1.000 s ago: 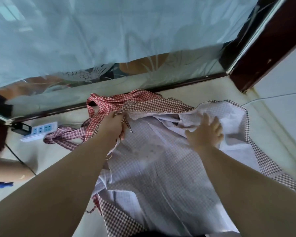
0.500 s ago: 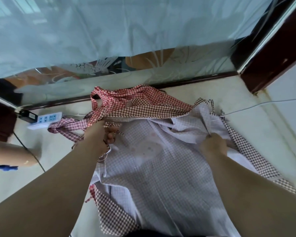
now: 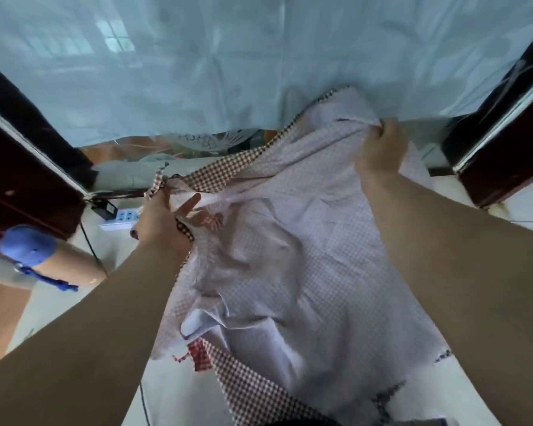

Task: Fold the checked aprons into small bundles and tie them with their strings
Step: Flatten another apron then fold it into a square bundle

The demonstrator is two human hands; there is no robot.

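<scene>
**Item 1, far left:** one power strip (image 3: 119, 217) on the floor (image 3: 179, 395), cable attached. I would keep the cloth off it.

**Item 2:** left hand (image 3: 162, 224), fingers curled round the apron's left edge by the dark checked trim, one finger sticking out straight.

**Item 3:** one apron (image 3: 277, 256), pale check, hanging between both hands in front of me, its near end lying on the floor. A scrap of red check (image 3: 197, 355) beneath may belong to a second apron; I cannot tell.

**Item 4:** right hand (image 3: 382, 149), high at the far right, fingers clenched on the apron's top edge.

**Handling note:** I judge this to be the spreading step. I would bring both held edges level and taut before making the first fold.

**Count:** two hands, one certain apron, one power strip.
</scene>
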